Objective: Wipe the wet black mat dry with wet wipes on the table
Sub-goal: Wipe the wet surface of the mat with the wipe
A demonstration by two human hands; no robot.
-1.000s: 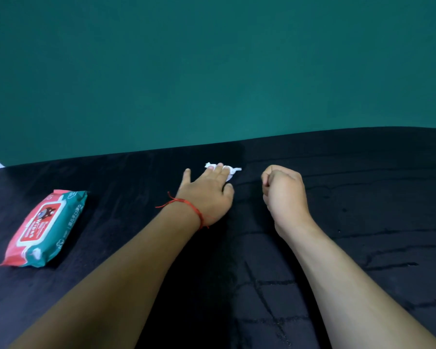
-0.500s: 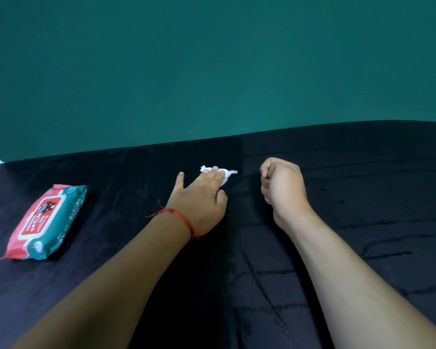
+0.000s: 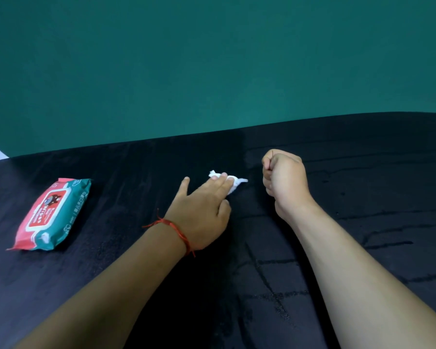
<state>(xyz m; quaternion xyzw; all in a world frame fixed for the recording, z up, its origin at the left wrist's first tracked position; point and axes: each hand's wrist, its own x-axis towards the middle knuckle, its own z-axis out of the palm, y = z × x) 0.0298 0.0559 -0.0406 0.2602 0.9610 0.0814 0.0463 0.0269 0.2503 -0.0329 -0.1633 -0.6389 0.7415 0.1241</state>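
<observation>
- Fingers (image 3: 218, 182) of our left hand (image 3: 202, 210) are lying straight across the crumpled white wipe (image 3: 237, 183), pressing it flat so it is soaking up water from the black mat (image 3: 363, 235).
- Our right hand (image 3: 286, 182) is resting just right of the wipe as a fist, holding nothing we can see, probably steadying the mat.
- We are leaving the pack of wipes (image 3: 53, 214) well to the left, clear of the strokes.

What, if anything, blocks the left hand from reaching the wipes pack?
Probably nothing, so likely yes: the left hand presses on the white wipe, and only bare black mat lies between it and the wipes pack to its left.
</observation>
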